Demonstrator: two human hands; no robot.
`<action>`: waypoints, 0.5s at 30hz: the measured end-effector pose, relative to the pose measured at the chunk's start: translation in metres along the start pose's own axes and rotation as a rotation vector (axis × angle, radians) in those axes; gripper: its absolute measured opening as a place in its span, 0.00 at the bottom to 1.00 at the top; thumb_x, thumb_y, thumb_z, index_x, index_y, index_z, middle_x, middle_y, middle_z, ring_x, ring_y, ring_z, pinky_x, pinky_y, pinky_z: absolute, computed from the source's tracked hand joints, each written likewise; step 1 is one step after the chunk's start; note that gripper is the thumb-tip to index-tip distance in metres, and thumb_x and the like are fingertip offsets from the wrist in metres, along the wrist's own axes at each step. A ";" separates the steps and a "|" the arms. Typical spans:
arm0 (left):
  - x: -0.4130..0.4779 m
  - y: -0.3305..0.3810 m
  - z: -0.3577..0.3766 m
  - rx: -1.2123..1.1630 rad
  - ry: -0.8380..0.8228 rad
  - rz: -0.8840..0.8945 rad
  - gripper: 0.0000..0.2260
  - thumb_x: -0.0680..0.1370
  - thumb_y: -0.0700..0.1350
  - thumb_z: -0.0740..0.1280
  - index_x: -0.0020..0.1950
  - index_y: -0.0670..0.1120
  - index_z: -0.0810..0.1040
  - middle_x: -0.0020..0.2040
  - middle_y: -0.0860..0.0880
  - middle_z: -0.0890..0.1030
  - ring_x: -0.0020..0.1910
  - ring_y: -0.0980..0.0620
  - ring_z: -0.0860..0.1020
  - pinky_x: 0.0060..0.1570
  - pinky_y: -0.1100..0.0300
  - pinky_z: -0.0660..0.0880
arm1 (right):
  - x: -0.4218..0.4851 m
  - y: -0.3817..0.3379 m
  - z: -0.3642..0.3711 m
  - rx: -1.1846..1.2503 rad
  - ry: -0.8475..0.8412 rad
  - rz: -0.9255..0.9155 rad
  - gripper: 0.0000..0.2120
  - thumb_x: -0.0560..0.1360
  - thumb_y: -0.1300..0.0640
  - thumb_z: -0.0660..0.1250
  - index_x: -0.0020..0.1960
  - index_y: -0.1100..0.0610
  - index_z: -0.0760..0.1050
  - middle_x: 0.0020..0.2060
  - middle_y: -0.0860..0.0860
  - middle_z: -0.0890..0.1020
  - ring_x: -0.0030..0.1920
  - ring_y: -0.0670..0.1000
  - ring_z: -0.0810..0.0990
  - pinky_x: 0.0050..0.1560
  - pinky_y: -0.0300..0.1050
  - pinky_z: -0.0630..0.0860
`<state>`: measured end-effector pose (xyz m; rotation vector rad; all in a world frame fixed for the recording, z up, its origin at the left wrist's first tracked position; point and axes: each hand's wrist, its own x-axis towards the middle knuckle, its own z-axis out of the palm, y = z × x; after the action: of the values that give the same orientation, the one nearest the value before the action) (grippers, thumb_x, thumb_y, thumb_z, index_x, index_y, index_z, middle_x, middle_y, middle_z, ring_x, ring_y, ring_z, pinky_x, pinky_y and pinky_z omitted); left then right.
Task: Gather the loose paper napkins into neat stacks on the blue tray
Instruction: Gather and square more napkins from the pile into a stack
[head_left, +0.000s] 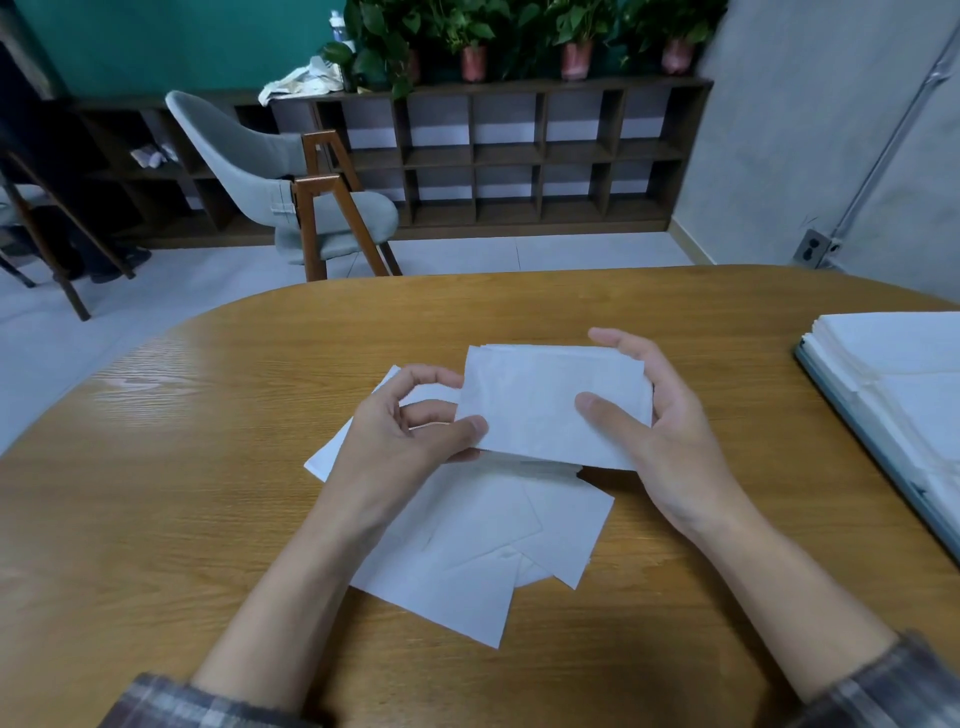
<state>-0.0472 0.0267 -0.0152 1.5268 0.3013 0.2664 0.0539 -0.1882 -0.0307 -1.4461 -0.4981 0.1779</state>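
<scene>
A small bundle of white paper napkins is held just above the wooden table, between both hands. My left hand pinches its left edge with thumb and curled fingers. My right hand grips its right side, thumb on top and fingers behind. Under the bundle several loose white napkins lie overlapping on the table. The blue tray sits at the right edge of the view, with neat white napkin stacks on it.
A grey chair with wooden legs stands beyond the table's far edge. A low dark shelf unit with potted plants on top lines the back wall. Bare tabletop shows left and near the front.
</scene>
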 end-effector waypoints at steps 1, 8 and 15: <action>-0.002 0.002 0.001 0.011 -0.013 0.018 0.15 0.77 0.35 0.76 0.61 0.47 0.79 0.45 0.39 0.86 0.45 0.41 0.86 0.53 0.46 0.84 | 0.000 0.000 0.001 -0.015 -0.015 -0.002 0.24 0.79 0.63 0.73 0.68 0.41 0.76 0.59 0.49 0.84 0.60 0.53 0.84 0.61 0.54 0.82; 0.000 -0.005 0.008 0.192 -0.052 0.235 0.07 0.79 0.32 0.73 0.55 0.40 0.83 0.29 0.63 0.78 0.24 0.60 0.66 0.29 0.73 0.64 | -0.004 -0.002 0.005 0.000 -0.093 0.043 0.27 0.79 0.64 0.73 0.71 0.41 0.73 0.51 0.49 0.86 0.52 0.49 0.85 0.50 0.44 0.82; -0.006 -0.003 0.014 0.129 -0.041 0.210 0.14 0.80 0.32 0.71 0.64 0.43 0.83 0.45 0.62 0.85 0.31 0.61 0.82 0.35 0.71 0.75 | -0.006 -0.008 0.006 -0.020 -0.109 0.040 0.34 0.77 0.62 0.75 0.75 0.38 0.68 0.53 0.46 0.86 0.56 0.48 0.86 0.51 0.41 0.82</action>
<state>-0.0477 0.0111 -0.0177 1.6919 0.1271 0.3868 0.0442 -0.1860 -0.0235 -1.4721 -0.5614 0.2849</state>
